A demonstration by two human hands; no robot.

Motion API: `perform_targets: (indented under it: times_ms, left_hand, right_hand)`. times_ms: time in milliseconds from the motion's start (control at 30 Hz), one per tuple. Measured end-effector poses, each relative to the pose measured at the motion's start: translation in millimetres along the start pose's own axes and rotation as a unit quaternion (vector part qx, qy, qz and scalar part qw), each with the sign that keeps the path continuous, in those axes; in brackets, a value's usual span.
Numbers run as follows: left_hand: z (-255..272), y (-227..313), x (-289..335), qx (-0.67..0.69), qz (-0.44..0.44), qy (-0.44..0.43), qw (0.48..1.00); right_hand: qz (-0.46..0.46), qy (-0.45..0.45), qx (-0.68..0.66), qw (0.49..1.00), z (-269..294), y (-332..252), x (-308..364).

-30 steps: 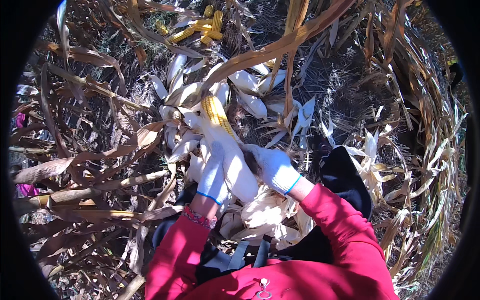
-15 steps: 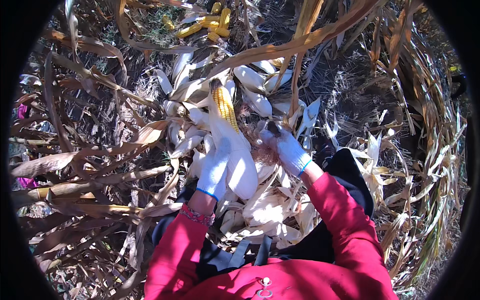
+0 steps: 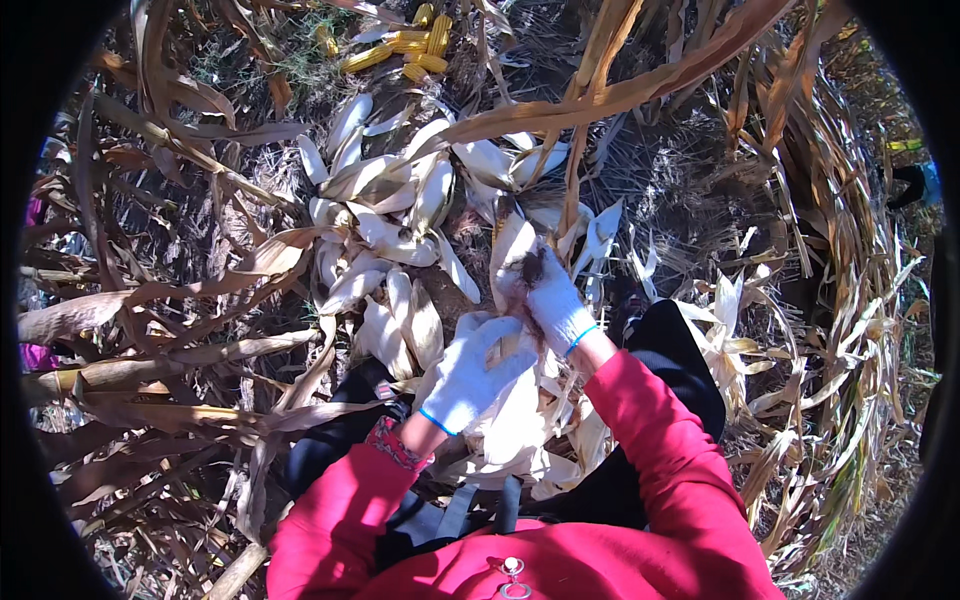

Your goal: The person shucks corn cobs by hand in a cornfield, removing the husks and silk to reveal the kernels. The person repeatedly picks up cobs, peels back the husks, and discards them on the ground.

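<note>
Both my hands wear white gloves with blue cuffs and meet over one ear of corn [image 3: 511,250] in pale husk. A thin strip of yellow kernels shows at its left edge near the tip. My left hand [image 3: 474,370] is closed around the ear's lower part, thumb and fingers curled; most of that part is hidden. On the ear's right side my right hand [image 3: 556,300] is closed on husk, with dark and reddish corn silk [image 3: 515,292] at its fingers.
Several husk-covered ears [image 3: 385,235] lie ahead and to the left. Beyond them is a small pile of bare yellow cobs [image 3: 408,45]. Loose husks [image 3: 515,435] lie between my legs. Dry stalks [image 3: 190,360] crowd the left, and a long dry leaf [image 3: 620,100] arches across ahead.
The ear has swung right and more upright, and its kernels are now mostly covered from view. My left hand has moved right, close to my right hand, which has shifted slightly left.
</note>
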State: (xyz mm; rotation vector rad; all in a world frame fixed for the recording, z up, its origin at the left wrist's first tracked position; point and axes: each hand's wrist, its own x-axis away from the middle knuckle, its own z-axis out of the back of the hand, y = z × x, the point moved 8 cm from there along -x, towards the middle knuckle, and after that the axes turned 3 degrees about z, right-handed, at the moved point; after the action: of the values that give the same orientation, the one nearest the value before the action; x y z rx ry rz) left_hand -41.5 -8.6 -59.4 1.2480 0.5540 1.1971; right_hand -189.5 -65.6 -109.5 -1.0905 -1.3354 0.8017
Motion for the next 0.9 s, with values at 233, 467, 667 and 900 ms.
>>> perform_targets:
  times_ms: [233, 467, 667, 900]
  left_hand:
    - [-21.6, -24.0, -4.6, 0.568, 0.234, -0.071, 0.786]
    - [-8.5, -21.1, -8.7, 0.219, 0.141, -0.031, 0.965]
    - [-13.2, -27.9, -5.6, 0.107, 0.149, 0.01, 0.983]
    - [-29.6, -29.7, -1.2, 0.414, 0.211, -0.068, 0.883]
  right_hand:
    - [-0.17, -0.105, -0.302, 0.932, -39.3, -26.1, 20.3]
    - [0.048, -0.077, -0.048, 0.995, -29.4, -57.5, 5.5]
    - [0.039, 0.128, -0.155, 0.979, -9.5, -43.7, -6.4]
    - [0.022, 0.101, -0.292, 0.951, -18.5, -41.3, -9.3]
